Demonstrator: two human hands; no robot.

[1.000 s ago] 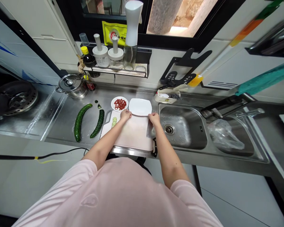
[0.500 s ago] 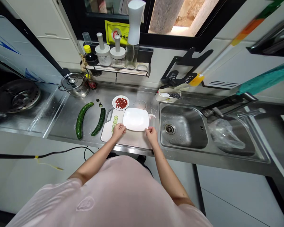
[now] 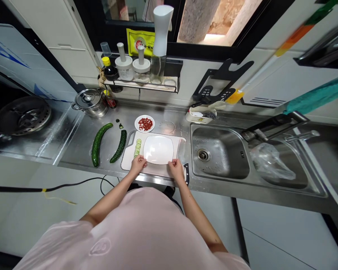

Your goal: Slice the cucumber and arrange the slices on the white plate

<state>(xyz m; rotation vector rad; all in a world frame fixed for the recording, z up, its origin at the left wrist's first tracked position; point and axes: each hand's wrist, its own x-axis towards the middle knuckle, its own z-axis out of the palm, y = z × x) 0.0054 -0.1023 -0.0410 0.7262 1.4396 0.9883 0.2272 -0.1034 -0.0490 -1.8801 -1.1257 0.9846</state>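
Note:
A white rectangular plate (image 3: 158, 150) is over the pink-edged white cutting board (image 3: 126, 159). My left hand (image 3: 138, 164) pinches its near left corner. My right hand (image 3: 176, 168) holds the near right corner with closed fingers. Just left of the plate, a row of pale green cucumber slices (image 3: 138, 147) lies on the board, its near end close to my left hand. A knife's black handle (image 3: 187, 174) shows beside my right hand; the rest of the knife is hidden or hard to make out.
Left of the board lie a whole cucumber (image 3: 98, 144) and a cut cucumber (image 3: 119, 147), with small cut ends (image 3: 121, 126) behind. A round plate of chopped red pieces (image 3: 145, 123) stands behind the board. A sink (image 3: 222, 157) is at the right, a steel pot (image 3: 90, 103) at the back left.
The white plate has come towards me and slightly left, with both hands moving along. More of the board's far edge shows, and the knife handle is now visible beside my right hand.

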